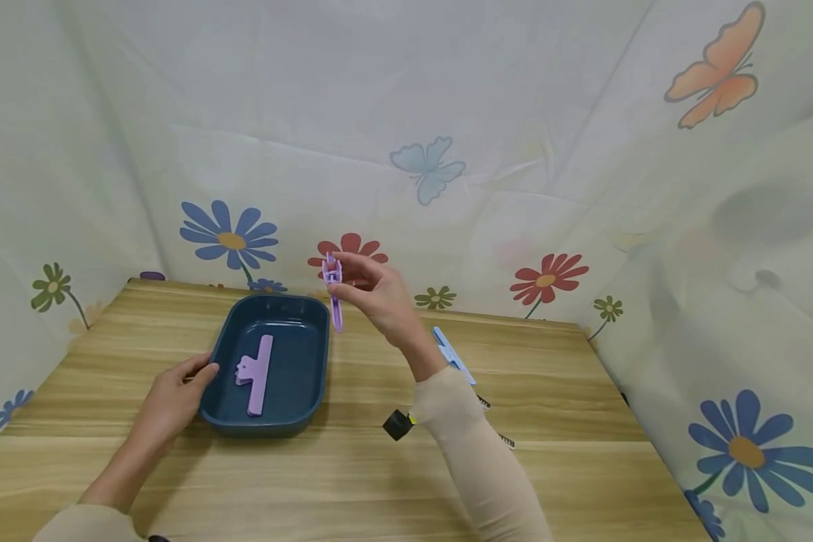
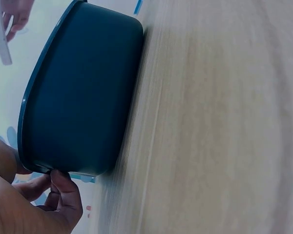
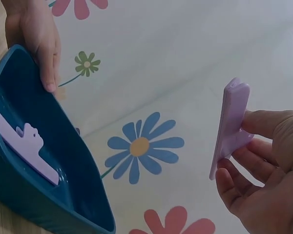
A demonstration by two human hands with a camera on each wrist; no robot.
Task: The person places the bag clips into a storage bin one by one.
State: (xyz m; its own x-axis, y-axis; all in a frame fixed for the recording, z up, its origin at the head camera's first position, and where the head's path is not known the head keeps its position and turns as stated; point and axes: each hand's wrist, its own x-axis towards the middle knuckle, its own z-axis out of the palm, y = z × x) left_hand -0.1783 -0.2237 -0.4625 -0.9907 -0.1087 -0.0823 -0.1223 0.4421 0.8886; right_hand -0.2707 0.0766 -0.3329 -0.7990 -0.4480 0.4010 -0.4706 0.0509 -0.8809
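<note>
My left hand (image 1: 171, 399) grips the left rim of a dark teal basin (image 1: 301, 376), thumb over the edge and fingers outside, as the left wrist view also shows. A purple bag clip (image 1: 260, 376) lies flat on the basin's floor. My right hand (image 1: 382, 299) pinches a second purple bag clip (image 1: 336, 301) between thumb and fingers, raised near the basin's far right corner. In the right wrist view, this held clip (image 3: 232, 122) stands nearly upright with its long bar away from the palm.
A light blue clip (image 1: 454, 357) lies on the wooden table (image 1: 569, 452), partly behind my right forearm. Beyond it, ends of dark toothed items (image 1: 506, 441) show past the sleeve. A flower-printed cloth (image 1: 298, 173) hangs behind and beside the table.
</note>
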